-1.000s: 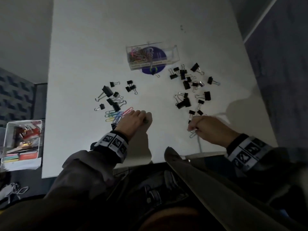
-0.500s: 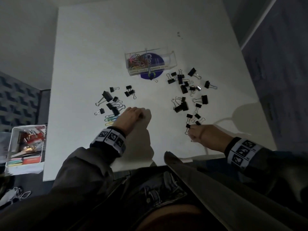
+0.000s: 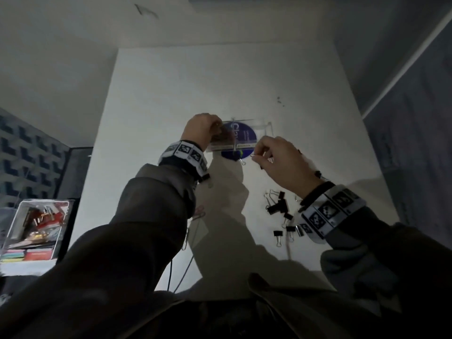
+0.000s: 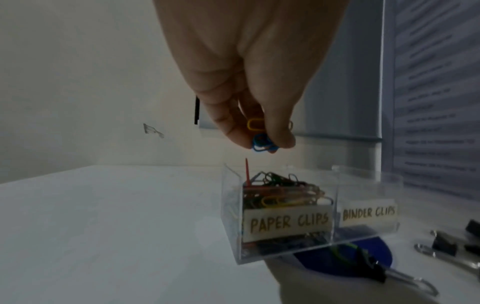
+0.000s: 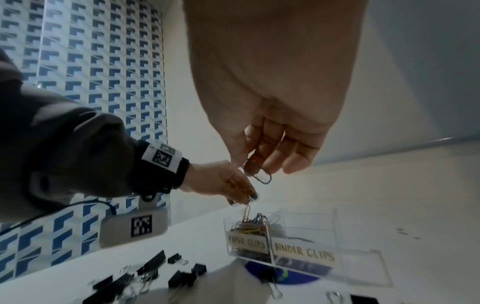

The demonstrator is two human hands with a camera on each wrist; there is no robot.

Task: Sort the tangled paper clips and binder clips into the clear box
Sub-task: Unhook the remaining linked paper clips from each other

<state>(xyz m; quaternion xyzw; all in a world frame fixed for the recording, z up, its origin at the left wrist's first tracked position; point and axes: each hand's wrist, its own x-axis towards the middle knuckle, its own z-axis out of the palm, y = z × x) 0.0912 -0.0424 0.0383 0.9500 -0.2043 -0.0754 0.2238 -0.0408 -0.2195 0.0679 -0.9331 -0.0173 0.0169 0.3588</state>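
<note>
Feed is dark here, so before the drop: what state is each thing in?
Left hand: pinching coloured paper clips above the box.
Right hand: pinching one dark paper clip.
Box: open-topped; PAPER CLIPS side heaped, BINDER CLIPS side looks nearly empty.
Binder clips: loose on the table.

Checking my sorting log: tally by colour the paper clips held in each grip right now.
yellow paper clip: 1, in the left hand
blue paper clip: 1, in the left hand
dark paper clip: 1, in the right hand
Total: 3 plainly visible; the fingers may hide more.
</note>
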